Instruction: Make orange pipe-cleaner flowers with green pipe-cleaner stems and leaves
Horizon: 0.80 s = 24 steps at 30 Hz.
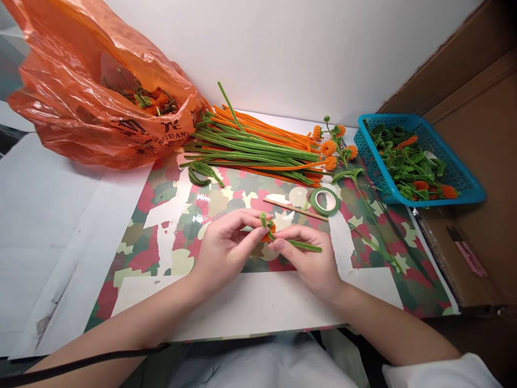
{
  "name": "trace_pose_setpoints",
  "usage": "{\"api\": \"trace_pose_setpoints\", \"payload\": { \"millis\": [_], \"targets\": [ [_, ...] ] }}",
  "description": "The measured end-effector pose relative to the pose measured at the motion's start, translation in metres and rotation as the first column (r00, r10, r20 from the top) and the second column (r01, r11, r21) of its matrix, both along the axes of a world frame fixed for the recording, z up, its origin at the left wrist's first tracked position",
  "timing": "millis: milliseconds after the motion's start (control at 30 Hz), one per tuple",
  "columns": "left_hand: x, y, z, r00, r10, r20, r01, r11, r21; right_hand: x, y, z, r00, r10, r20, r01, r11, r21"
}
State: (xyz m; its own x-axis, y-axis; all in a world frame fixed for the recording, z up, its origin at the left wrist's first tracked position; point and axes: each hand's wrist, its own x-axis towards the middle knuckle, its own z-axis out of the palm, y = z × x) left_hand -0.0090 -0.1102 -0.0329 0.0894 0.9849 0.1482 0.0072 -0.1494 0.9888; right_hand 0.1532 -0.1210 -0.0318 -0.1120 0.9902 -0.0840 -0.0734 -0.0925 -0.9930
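**Orange-and-green fuzzy piece, pinched from both sides**

Near middle, over the patterned sheet. Left hand: thumb and fingers closed on the piece. Right hand: pinching at its right side, green stem jutting right. Opposed grips probably steady small work. Green tape roll and thin stick just beyond, seemingly for easy reach. Fuzzy stems farther, roughly parallel, likely for quick picking.
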Motion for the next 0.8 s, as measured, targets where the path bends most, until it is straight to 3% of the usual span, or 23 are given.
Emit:
{"api": "trace_pose_setpoints", "payload": {
  "millis": [533,800],
  "targets": [
    [-0.003,0.001,-0.004,0.995,-0.085,-0.047,0.085,0.996,0.005,0.006,0.009,0.004,0.986,0.145,0.079,-0.146,0.989,0.01],
    [-0.002,0.0,0.001,0.994,-0.068,0.084,0.072,0.996,-0.051,0.012,0.011,0.002,0.987,0.095,0.129,-0.109,0.989,0.101]
  ]
}}
